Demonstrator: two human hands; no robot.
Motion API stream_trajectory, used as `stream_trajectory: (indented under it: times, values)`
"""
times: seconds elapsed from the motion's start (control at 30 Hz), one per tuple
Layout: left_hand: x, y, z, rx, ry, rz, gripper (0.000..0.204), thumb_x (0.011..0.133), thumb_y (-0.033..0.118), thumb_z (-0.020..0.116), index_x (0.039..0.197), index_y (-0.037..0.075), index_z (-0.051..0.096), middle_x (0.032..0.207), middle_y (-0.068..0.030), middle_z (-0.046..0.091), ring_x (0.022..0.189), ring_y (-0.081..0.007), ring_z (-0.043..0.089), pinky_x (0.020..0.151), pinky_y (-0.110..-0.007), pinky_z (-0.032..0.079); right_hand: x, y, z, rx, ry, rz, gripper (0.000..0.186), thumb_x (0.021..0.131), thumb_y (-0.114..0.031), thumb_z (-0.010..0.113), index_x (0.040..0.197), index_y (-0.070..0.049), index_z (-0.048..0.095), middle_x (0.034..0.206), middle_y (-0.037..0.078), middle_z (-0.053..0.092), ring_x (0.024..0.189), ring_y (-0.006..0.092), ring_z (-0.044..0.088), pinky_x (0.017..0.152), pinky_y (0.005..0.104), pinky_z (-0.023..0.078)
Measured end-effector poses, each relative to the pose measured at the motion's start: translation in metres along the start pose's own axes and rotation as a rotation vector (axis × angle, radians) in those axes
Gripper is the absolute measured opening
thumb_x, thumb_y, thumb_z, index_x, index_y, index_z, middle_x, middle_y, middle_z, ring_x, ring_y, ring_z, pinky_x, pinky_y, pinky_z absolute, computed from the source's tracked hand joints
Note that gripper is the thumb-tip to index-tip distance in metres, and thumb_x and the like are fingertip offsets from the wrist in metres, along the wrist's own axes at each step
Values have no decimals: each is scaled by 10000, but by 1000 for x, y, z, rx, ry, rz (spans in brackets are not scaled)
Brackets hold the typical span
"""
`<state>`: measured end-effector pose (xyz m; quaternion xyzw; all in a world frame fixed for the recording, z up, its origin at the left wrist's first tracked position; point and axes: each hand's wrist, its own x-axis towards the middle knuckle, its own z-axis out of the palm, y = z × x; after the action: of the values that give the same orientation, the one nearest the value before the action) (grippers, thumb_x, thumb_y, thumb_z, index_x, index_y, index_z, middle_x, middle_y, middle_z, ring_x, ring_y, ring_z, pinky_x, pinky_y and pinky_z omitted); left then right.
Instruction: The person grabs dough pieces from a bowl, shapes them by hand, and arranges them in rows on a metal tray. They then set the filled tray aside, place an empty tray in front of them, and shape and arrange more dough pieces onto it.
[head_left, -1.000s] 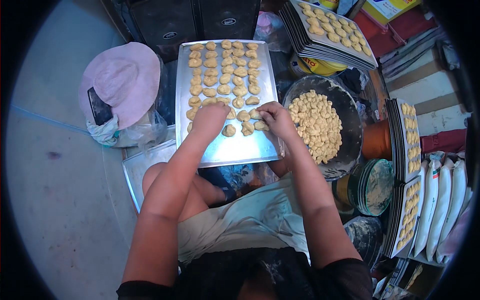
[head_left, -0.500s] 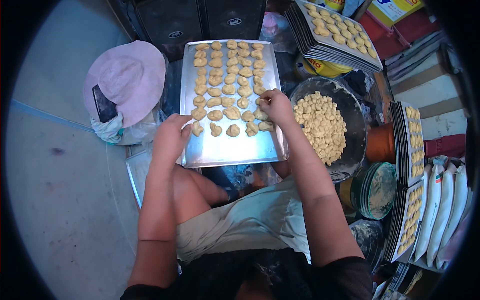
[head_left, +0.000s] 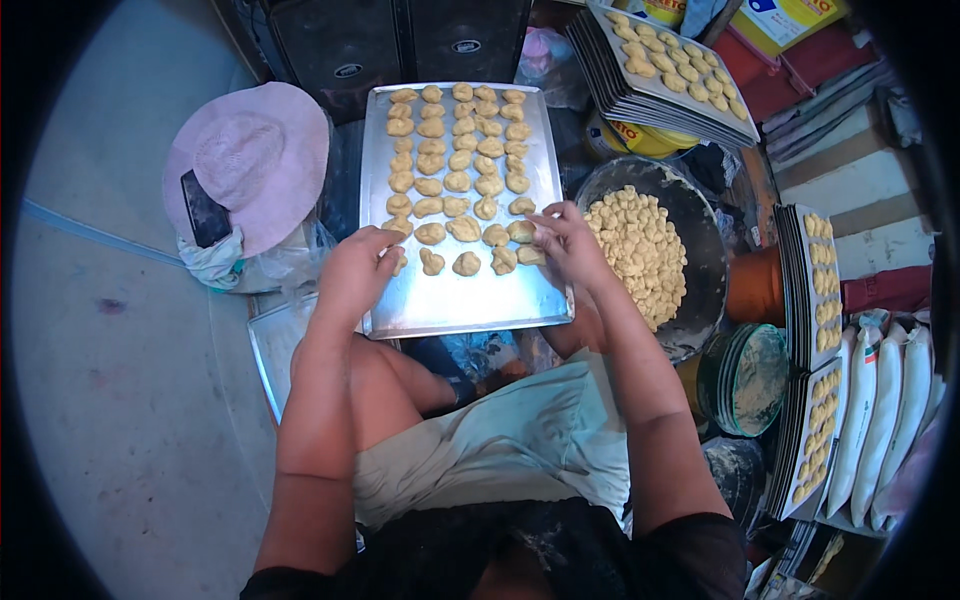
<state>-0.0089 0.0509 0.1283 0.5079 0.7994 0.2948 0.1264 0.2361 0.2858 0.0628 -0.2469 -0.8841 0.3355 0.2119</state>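
Note:
A metal tray (head_left: 460, 300) holds several rows of lumpy dough pieces (head_left: 463, 228). My left hand (head_left: 362, 260) is at the tray's lower left, fingers closed round a dough piece (head_left: 398, 228) lying there. At the lower right my right hand (head_left: 571, 245) pinches another dough piece (head_left: 523, 231), partly under my fingertips. To the right of the tray stands a dark basin (head_left: 705, 300) full of small dough chunks (head_left: 635, 255).
Stacked dough-laden trays (head_left: 655, 105) stand at upper right, more (head_left: 815, 285) along the right. Green round containers (head_left: 740, 378) and white sacks (head_left: 865, 420) sit at lower right. A pink hat (head_left: 240, 160) with a phone (head_left: 203, 210) lies left; dark panels (head_left: 340, 40) stand behind.
My left hand moved from the tray's middle to its left edge, then slightly up onto a higher piece. My right hand rose a little, then came back down along the right column.

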Motion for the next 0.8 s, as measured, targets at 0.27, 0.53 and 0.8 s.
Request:
stream_trajectory:
  times: [0.27,0.53,0.8]
  values:
    - [3,-3,2,-41,-29,-3,230,871,134,665,1074,36,707,983,-149,680,905,-323,660,813,-367,510,69,23,6,-215,42,25,300,870,-250,716,1129,-98,701,1104,124,567,1023,301,599,880,369,492]
    - [4,-10,4,-133,-70,2,263,863,120,685,1102,10,691,939,-148,684,864,-273,671,794,-350,515,141,42,18,-77,130,81,347,818,-278,743,1089,-67,696,1084,139,558,984,305,605,864,380,496]
    - [12,-21,8,-757,32,-282,235,934,183,640,1095,14,670,868,-54,657,796,-181,629,747,-299,510,186,21,16,-72,361,114,421,827,-319,751,1148,-54,682,1138,158,569,978,304,603,857,385,495]
